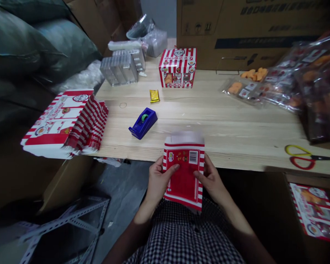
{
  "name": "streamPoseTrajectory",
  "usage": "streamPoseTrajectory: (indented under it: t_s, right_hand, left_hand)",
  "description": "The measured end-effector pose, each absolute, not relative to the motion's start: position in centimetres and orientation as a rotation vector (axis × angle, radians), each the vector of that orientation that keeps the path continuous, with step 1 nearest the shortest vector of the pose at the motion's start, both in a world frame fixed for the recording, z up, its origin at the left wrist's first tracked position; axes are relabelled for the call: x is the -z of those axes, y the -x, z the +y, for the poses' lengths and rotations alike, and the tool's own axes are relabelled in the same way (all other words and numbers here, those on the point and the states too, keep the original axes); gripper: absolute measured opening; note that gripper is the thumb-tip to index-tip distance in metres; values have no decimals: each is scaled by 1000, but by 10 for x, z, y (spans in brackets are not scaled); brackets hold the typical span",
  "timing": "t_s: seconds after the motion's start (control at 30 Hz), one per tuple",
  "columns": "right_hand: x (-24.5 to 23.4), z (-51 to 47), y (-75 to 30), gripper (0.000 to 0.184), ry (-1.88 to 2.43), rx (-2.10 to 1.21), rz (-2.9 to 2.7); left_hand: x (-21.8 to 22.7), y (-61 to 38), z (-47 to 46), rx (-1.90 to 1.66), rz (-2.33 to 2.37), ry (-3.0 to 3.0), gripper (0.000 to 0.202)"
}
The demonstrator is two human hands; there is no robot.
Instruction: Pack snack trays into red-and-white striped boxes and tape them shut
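Between both hands is a red-and-white striped cardboard box [183, 183], its back with a barcode turned up to me. A pale flap at its top is blurred. My left hand [160, 179] grips the left edge, thumb on the printed face and fingers behind. On the opposite edge my right hand [211, 180] closes in the same way. The box is over my lap at the table's front edge. Beyond it on the table lie a blue tape dispenser [143, 123] with a green roll and a small gold packet [154, 96]. A made-up striped box [178, 68] stands farther back.
A stack of folded striped boxes [63, 124] lies at the table's left end. Clear plastic trays [119, 69] stand behind. Bagged orange toy pieces [280, 86] pile up at right, near scissors [305, 157]. A large carton [236, 33] backs the table [209, 121]. Another striped box [315, 211] lies lower right.
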State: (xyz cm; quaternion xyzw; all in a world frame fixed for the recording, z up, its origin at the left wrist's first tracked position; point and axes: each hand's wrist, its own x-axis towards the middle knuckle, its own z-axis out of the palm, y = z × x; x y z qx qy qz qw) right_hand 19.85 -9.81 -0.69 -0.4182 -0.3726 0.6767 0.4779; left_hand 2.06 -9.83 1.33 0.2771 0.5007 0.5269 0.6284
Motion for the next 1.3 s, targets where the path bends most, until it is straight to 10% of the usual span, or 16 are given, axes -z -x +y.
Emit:
streamPoseTrajectory:
  t_s: [0.53, 1.03, 1.3]
  right_hand:
    - [29, -116, -203, 100, 1083, -1767, -779]
    - [-7, -71, -221, 16, 1047, -1419, -1268]
    - [-11, -26, -224, 22, 1151, -1519, -1346]
  left_hand:
    - [16, 6, -93, -1277, 1192, -868, 58]
    - [-14, 29, -87, -1112, 1230, -1139, 23]
    - [-13, 37, -53, -1087, 1273, -1357, 20]
